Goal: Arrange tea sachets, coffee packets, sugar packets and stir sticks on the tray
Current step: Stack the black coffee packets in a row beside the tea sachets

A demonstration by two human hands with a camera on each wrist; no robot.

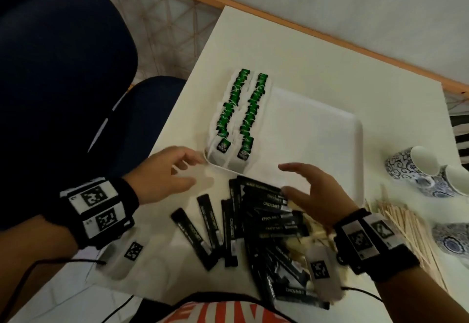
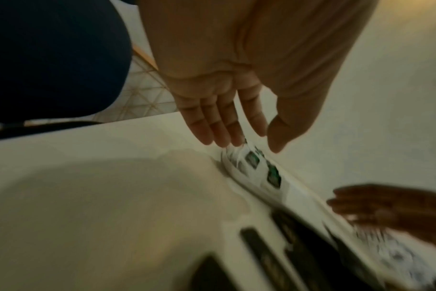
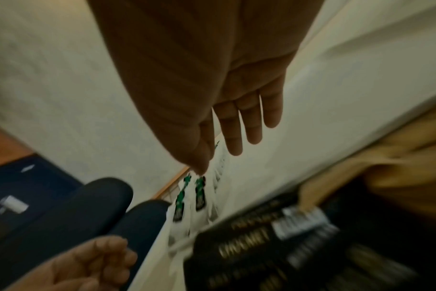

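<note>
A white tray (image 1: 330,129) lies on the white table (image 1: 304,56). Two rows of green-tagged tea sachets (image 1: 238,111) stand along its left side, also seen as tea sachets (image 2: 261,171) and tea sachets (image 3: 189,196). A loose pile of black coffee packets (image 1: 253,223) lies on the table in front of the tray. My left hand (image 1: 175,172) hovers open by the tray's near left corner, holding nothing. My right hand (image 1: 304,185) hovers open above the pile and the tray's front edge, fingers spread. Wooden stir sticks (image 1: 411,226) lie in a heap at the right.
Blue-and-white patterned cups (image 1: 416,170) stand right of the tray, another cup (image 1: 451,241) lower right. Pale packets (image 1: 304,236) show under the black pile. A dark blue chair (image 1: 63,68) stands left of the table. Cables run from both wristbands.
</note>
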